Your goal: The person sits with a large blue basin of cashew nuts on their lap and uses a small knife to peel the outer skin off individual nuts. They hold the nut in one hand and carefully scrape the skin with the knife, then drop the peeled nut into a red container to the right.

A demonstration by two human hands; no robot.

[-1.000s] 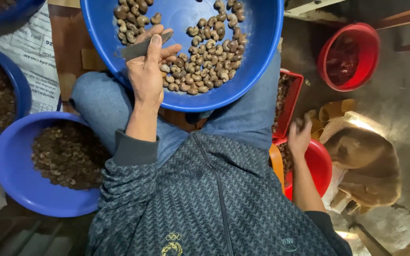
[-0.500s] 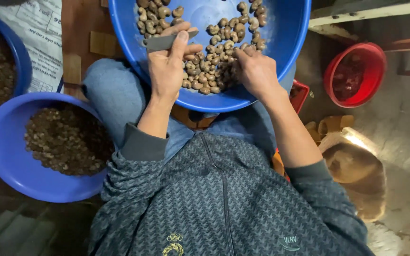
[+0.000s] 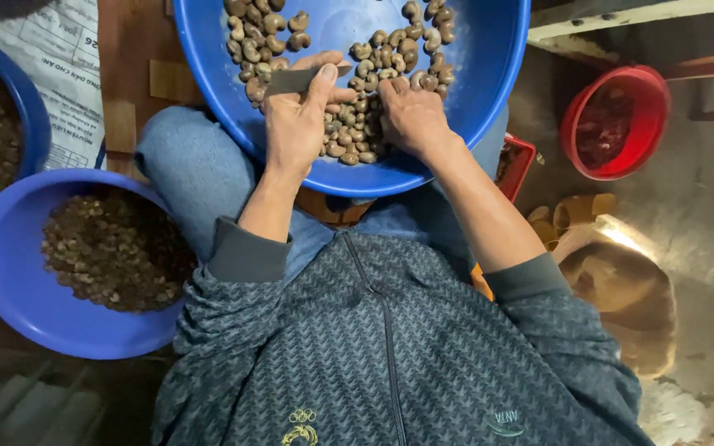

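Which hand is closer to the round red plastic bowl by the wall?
Right. The right hand rests on the nuts in the big blue basin, on the side towards the red bowl. The left hand, holding a flat dark blade, is farther away across the basin.

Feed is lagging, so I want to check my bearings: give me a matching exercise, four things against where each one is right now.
Things:
1. left hand
2. right hand
3. red bowl
4. bowl of dark shells

Places:
A. on the floor, upper right
B. beside the left knee
C. holding a flat grey blade
D. fingers in the cashew nuts in the blue basin

Pairs: 1-C, 2-D, 3-A, 4-B
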